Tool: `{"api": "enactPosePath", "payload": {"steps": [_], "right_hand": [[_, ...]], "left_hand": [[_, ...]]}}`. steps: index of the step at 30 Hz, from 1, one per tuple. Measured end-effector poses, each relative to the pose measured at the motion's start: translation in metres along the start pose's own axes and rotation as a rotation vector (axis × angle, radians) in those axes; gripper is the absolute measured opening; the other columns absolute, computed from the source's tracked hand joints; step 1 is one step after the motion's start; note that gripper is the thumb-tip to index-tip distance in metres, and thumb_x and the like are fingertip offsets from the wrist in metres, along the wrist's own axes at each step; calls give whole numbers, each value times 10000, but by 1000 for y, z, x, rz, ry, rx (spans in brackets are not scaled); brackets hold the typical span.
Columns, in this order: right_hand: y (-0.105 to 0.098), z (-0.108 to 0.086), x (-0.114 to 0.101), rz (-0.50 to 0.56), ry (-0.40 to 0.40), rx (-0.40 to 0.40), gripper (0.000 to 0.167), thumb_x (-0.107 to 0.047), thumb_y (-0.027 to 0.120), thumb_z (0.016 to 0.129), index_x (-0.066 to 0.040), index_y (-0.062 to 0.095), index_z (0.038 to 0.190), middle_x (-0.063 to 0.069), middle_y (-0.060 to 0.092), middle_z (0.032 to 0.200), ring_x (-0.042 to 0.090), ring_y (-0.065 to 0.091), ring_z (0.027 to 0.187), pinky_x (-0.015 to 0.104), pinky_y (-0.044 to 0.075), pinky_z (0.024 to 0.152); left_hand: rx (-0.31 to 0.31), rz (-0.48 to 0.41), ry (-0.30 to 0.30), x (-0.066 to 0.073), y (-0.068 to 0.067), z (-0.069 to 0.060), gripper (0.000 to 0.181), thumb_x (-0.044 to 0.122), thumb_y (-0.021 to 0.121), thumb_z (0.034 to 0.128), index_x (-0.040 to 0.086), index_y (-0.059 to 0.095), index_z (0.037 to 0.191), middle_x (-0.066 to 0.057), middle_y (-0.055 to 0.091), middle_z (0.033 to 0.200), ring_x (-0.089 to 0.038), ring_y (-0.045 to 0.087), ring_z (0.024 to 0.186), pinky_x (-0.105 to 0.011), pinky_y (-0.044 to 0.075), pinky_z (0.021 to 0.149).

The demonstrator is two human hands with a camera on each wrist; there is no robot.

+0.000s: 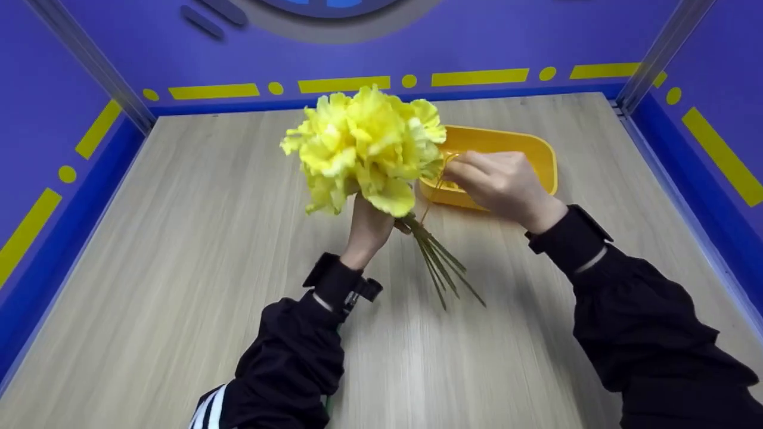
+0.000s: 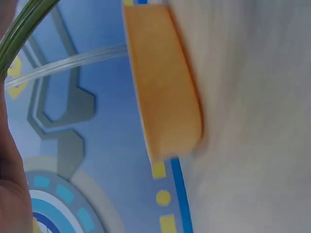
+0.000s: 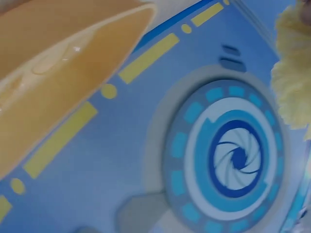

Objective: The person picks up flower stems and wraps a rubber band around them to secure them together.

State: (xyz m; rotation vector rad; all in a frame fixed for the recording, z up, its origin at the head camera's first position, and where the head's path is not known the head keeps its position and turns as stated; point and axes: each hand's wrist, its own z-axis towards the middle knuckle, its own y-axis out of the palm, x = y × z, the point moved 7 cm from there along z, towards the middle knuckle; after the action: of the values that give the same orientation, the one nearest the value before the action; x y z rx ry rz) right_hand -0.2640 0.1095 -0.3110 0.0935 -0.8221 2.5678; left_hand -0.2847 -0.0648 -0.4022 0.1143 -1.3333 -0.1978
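My left hand [image 1: 371, 223] grips a bunch of yellow artificial-looking flowers [image 1: 369, 149] just under the blooms, and the blooms hide part of its fingers. Thin green stems [image 1: 441, 262] stick out below it, slanting down to the right. My right hand [image 1: 501, 182] pinches a thin yellow rubber band [image 1: 434, 193], which runs taut to the stems near the left hand. The left wrist view shows the band [image 2: 73, 62] stretched away from the stems [image 2: 24, 31]. Petals [image 3: 294, 73] edge into the right wrist view.
A yellow plastic bin [image 1: 536, 158] stands on the wooden table [image 1: 208, 238], behind and below the right hand. Small thin loops [image 3: 48, 63] lie inside it. Blue patterned panels [image 1: 477, 36] wall the table at the back and both sides.
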Motion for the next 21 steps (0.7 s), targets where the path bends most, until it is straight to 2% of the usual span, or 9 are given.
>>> {"api": "enactPosePath", "payload": {"steps": [1, 3, 6, 10, 14, 17, 21], "right_hand": [[0, -4, 5, 10, 35, 22, 223, -179, 641, 1048, -8, 737, 941, 106, 705, 799, 235, 642, 547, 361, 530, 456], [2, -14, 14, 24, 97, 71, 220, -175, 657, 1037, 7, 734, 940, 128, 700, 797, 253, 648, 556, 380, 529, 466], [8, -29, 19, -5, 155, 122, 209, -163, 673, 1028, 18, 728, 941, 144, 695, 794, 271, 652, 572, 392, 535, 481], [23, -43, 12, -36, 190, 141, 237, -175, 644, 1049, 21, 717, 938, 144, 701, 799, 273, 652, 582, 392, 543, 483], [42, -53, -4, -91, 220, 89, 329, -266, 564, 1091, -2, 736, 997, 124, 709, 811, 243, 658, 604, 347, 553, 510], [56, -61, -17, -6, 245, 83, 307, -238, 578, 1083, 11, 727, 983, 128, 716, 828, 238, 675, 652, 317, 582, 580], [67, -66, -36, 198, 279, 116, 266, -171, 620, 1057, 32, 709, 910, 133, 728, 824, 207, 671, 646, 286, 582, 575]], "left_hand": [[6, -82, -33, 0, 2, -1, 81, -92, 532, 1020, -81, 605, 987, -20, 638, 723, -68, 643, 545, -228, 568, 473], [36, -182, -61, 2, 5, -1, 154, -52, 523, 1040, -16, 602, 914, -18, 627, 699, -82, 648, 542, -232, 566, 460], [96, -377, -106, 6, 9, -1, 293, 8, 485, 1079, 40, 599, 811, -24, 635, 676, -89, 657, 535, -223, 569, 470], [161, -579, -157, 9, 14, -1, 394, 73, 416, 1117, 72, 624, 783, -32, 665, 709, -127, 701, 618, -235, 618, 615], [247, -626, -118, 10, 13, 3, 386, 63, 396, 1117, 80, 625, 806, -46, 663, 764, -164, 691, 716, -283, 628, 763], [337, -614, -74, 5, 8, 8, 399, 60, 399, 1120, 79, 617, 786, -45, 659, 748, -158, 677, 699, -268, 615, 735], [425, -571, 12, -1, 4, 9, 408, 46, 410, 1116, 89, 613, 765, -31, 658, 711, -137, 674, 651, -239, 600, 668]]}}
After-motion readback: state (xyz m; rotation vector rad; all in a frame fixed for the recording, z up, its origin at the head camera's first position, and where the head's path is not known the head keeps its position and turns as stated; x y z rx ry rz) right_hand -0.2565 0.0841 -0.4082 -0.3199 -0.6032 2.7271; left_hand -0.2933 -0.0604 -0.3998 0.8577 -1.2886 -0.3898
